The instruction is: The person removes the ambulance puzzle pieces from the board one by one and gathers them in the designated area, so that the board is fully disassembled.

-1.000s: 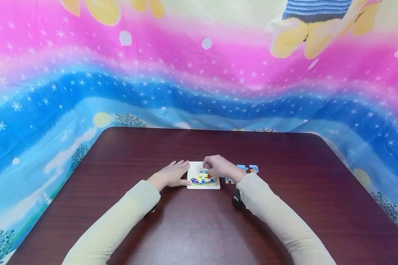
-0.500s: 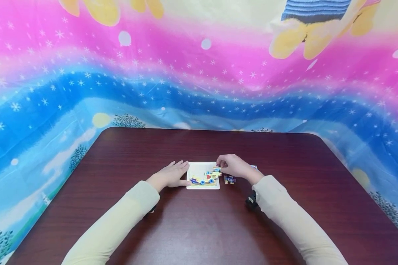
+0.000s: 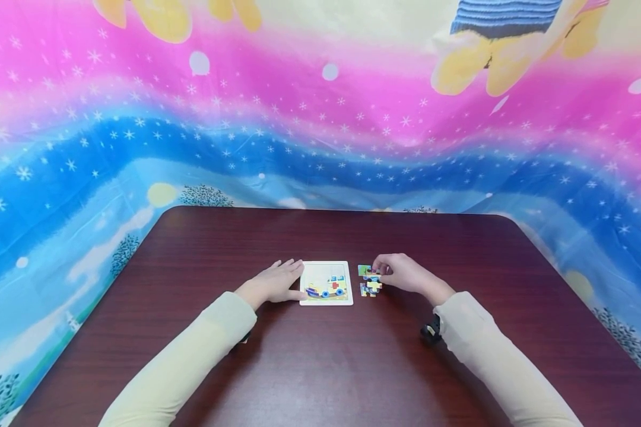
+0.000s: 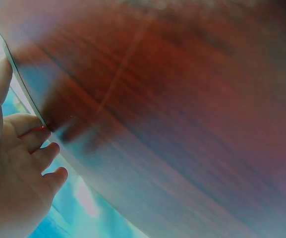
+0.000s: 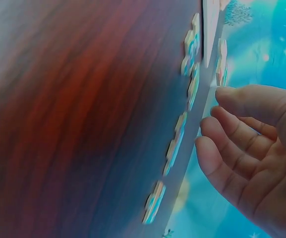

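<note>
A white puzzle tray [image 3: 326, 304] lies mid-table, its lower part filled with pieces that make a vehicle picture and its upper part bare. Against the tray's left edge rests my left hand [image 3: 272, 284], fingers straight and thumb spread; the left wrist view shows its fingertips at the tray's side. My right hand [image 3: 404, 274] is raised just right of the tray. Between thumb and fingers it pinches a yellowish puzzle piece [image 5: 222, 62], which overlaps the loose pieces below it in the head view.
Several loose puzzle pieces, among them a green one [image 3: 364, 270] and a blue-and-yellow one [image 3: 367, 292], lie right of the tray. In the right wrist view a further piece [image 5: 154, 203] lies apart. A printed cloth [image 3: 320, 136] hangs behind the dark wooden table [image 3: 310, 367].
My right hand has moved right, off the tray to above the loose pieces, carrying the yellowish puzzle piece along. The left hand has stayed at the tray's edge.
</note>
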A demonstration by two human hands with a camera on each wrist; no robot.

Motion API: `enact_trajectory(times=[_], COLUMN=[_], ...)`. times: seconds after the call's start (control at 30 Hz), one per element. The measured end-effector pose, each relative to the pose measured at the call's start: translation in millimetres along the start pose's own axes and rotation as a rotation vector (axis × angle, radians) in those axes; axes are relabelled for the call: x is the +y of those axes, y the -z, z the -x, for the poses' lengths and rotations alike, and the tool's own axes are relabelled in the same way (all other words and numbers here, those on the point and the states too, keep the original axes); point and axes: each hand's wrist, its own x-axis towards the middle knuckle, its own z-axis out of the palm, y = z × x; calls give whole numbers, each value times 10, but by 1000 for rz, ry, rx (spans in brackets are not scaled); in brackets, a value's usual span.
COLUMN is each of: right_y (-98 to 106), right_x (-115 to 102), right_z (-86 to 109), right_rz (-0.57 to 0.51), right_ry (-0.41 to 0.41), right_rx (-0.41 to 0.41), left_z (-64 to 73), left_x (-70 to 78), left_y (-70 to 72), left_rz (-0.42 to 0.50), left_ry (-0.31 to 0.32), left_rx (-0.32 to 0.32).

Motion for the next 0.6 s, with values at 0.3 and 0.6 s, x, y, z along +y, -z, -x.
enact_trajectory(times=[0.3,0.6], right_y=[8,2], right_x=[154,247], right_z=[122,176], right_rz=[12,17], right_ry=[19,6], right_rx=[-7,-24], left_z=[-1,-2], left_x=[2,8], left_y=[5,11], left_rz=[-1,8], left_ry=[1,4], left_rx=[-2,-1])
